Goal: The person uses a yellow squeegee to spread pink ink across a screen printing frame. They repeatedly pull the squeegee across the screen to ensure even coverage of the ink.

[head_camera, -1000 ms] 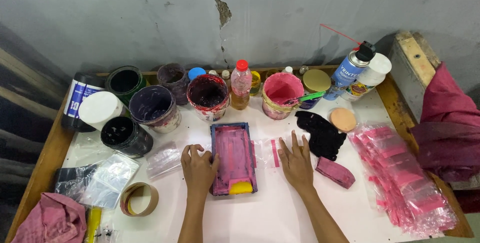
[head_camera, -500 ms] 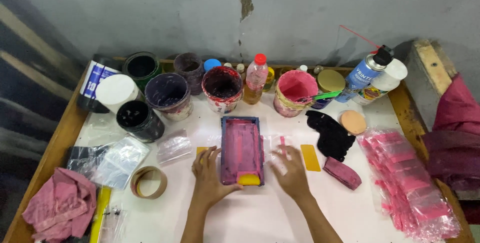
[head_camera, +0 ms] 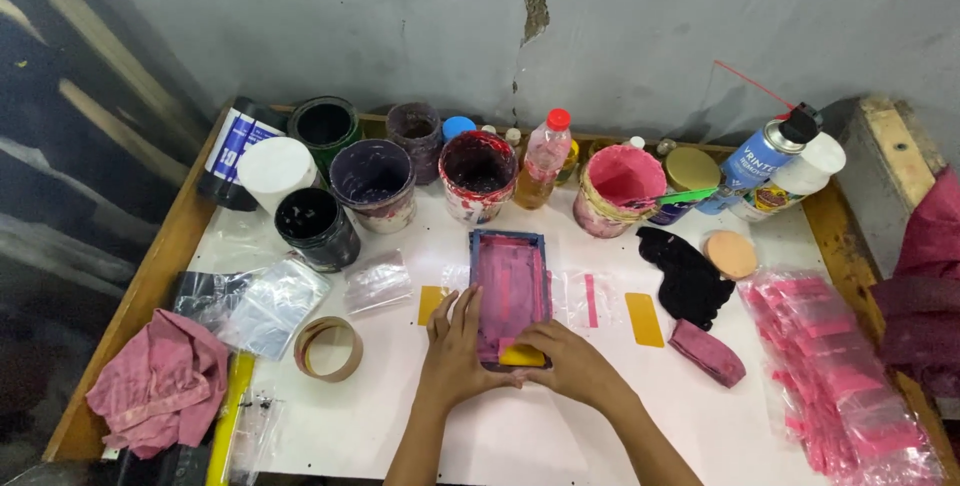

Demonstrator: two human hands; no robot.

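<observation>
A small printing screen with a blue frame and pink-stained mesh [head_camera: 510, 281] lies flat on the white table [head_camera: 400, 416]. A yellow squeegee [head_camera: 522, 355] rests on its near end. My left hand [head_camera: 459, 346] lies flat beside and partly on the frame's near left side. My right hand [head_camera: 572, 361] grips the near end at the yellow squeegee. Small clear plastic bags [head_camera: 578, 296] with pink strips lie under and right of the frame.
Paint pots stand along the back: black [head_camera: 315, 228], purple [head_camera: 372, 184], dark red [head_camera: 478, 176], pink [head_camera: 620, 189]. A bottle [head_camera: 545, 156] and spray can [head_camera: 760, 158] stand there too. A tape roll [head_camera: 328, 348] and pink rag [head_camera: 160, 381] lie left; a pile of pink bags [head_camera: 835, 376] right.
Both hands drew back toward the frame's near end. The right hand moved left onto the squeegee. The camera shifted closer, so the table fills more of the view.
</observation>
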